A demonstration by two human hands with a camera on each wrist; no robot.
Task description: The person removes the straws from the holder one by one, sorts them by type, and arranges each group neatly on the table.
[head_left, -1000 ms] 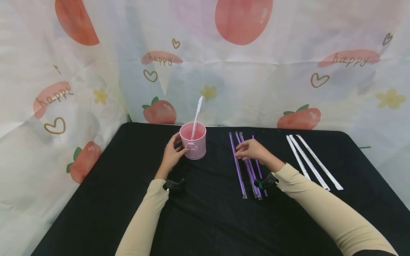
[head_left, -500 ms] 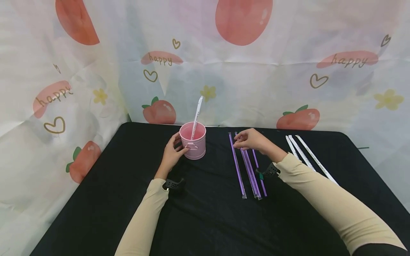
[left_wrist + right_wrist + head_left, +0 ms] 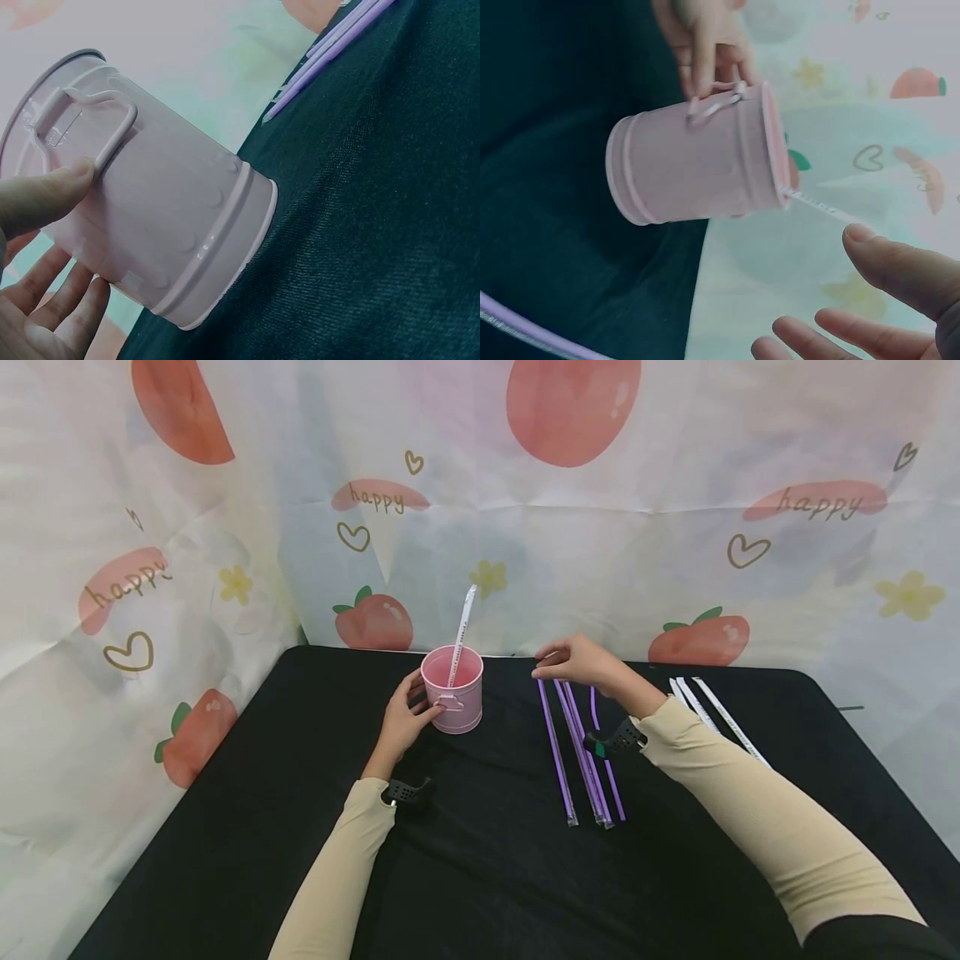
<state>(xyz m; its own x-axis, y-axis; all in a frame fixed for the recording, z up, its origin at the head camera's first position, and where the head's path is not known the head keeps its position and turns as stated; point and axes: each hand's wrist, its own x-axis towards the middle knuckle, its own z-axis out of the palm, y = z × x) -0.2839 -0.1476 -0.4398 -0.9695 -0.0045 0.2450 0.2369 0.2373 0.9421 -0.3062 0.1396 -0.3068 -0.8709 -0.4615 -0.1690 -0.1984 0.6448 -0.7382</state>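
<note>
My left hand (image 3: 401, 727) holds a small pink bucket (image 3: 459, 717) at its left side. In the left wrist view the thumb lies over the wire handle (image 3: 120, 135), the fingers behind the wall. A white paper-wrapped straw (image 3: 461, 631) leans in the bucket, its upper part above the rim. My right hand (image 3: 581, 664) is over the far ends of several purple straws (image 3: 557, 752) in clear wrappers, hiding some of their tips. The right wrist view shows that thumb (image 3: 889, 262) and the fingers spread apart, with nothing between them.
White wrapped straws (image 3: 723, 714) lie to the right, their near ends hidden by my right sleeve (image 3: 765, 802). A black cloth (image 3: 480, 860) covers the table, and a fruit-print curtain (image 3: 600, 568) hangs behind its far edge.
My right hand has moved away from me, from the upper middle of the purple straws to their far ends. The left hand and the bucket have stayed in place.
</note>
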